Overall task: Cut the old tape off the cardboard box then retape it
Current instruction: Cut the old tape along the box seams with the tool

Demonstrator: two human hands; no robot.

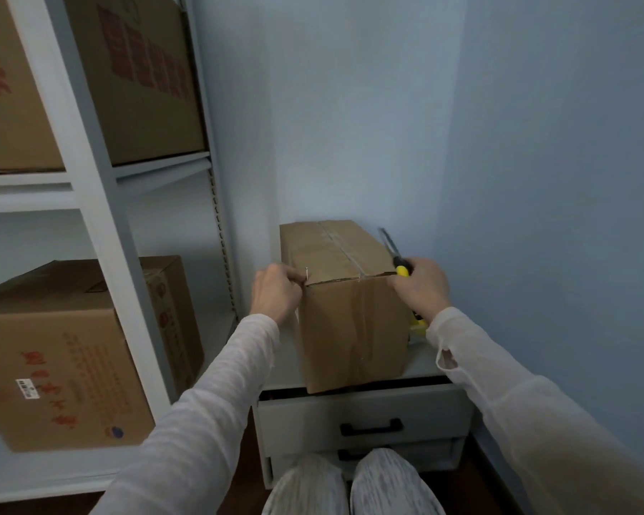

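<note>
The taped cardboard box [354, 328] sat on the drawer cabinet [365, 414]. At its 9 o'clock corner the left hand [276, 297] curled, grip unclear; at 3 o'clock the right hand [421, 288] clenched a yellow utility knife [401, 270].

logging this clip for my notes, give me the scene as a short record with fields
setting: cardboard box on a white drawer unit, beside shelving holding other boxes
box state: flaps closed, old tape along the top seam and down the front
left hand: fingers curled at the box's near top left corner, seemingly gripping it
right hand: holds a yellow-and-black utility knife, blade up, at the near top right corner
progress: whether the tape is cut anywhere is unclear
</note>
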